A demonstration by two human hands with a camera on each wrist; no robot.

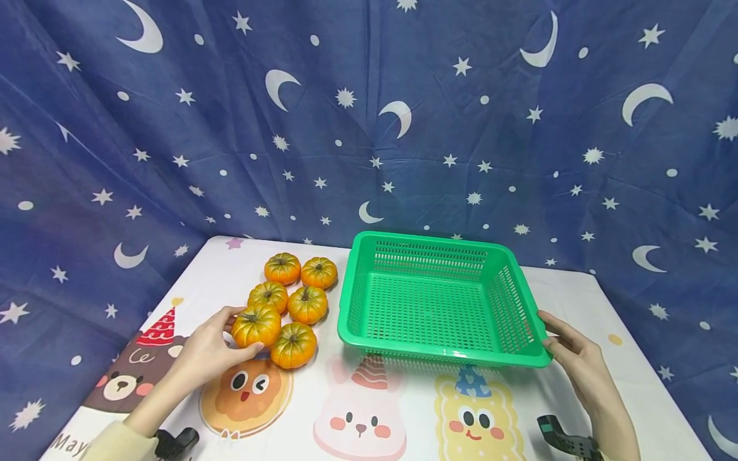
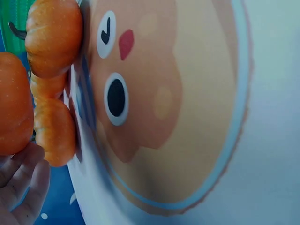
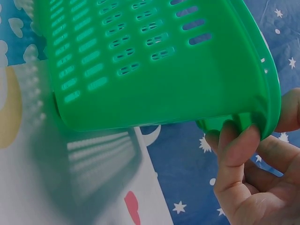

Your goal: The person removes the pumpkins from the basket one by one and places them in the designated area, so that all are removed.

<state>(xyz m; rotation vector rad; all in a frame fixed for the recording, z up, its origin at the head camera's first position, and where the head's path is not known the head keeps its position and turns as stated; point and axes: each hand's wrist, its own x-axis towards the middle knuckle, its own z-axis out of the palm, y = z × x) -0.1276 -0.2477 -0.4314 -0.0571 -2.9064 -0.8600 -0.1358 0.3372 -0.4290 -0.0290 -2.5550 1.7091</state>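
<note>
Between the thumb and fingers of my left hand (image 1: 210, 349) is a small orange pumpkin (image 1: 256, 325). It sits at the near left of several similar pumpkins (image 1: 307, 304) clustered on the table. In the left wrist view, fingertips (image 2: 33, 157) touch the held pumpkin (image 2: 14, 105), which looks raised off the cloth. My right hand (image 1: 582, 358) pinches the right rim of a green plastic basket (image 1: 426, 353) with slotted walls and nothing inside. The right wrist view shows fingers (image 3: 241, 145) under the rim and the basket wall (image 3: 187, 98) above its shadow on the cloth.
A white tablecloth (image 1: 300, 410) printed with cartoon animals covers the table. Behind it hangs a dark blue curtain (image 1: 369, 128) with moons and stars. Black wrist devices (image 1: 567, 442) are strapped on both forearms. The pumpkins stand close to the basket's left side.
</note>
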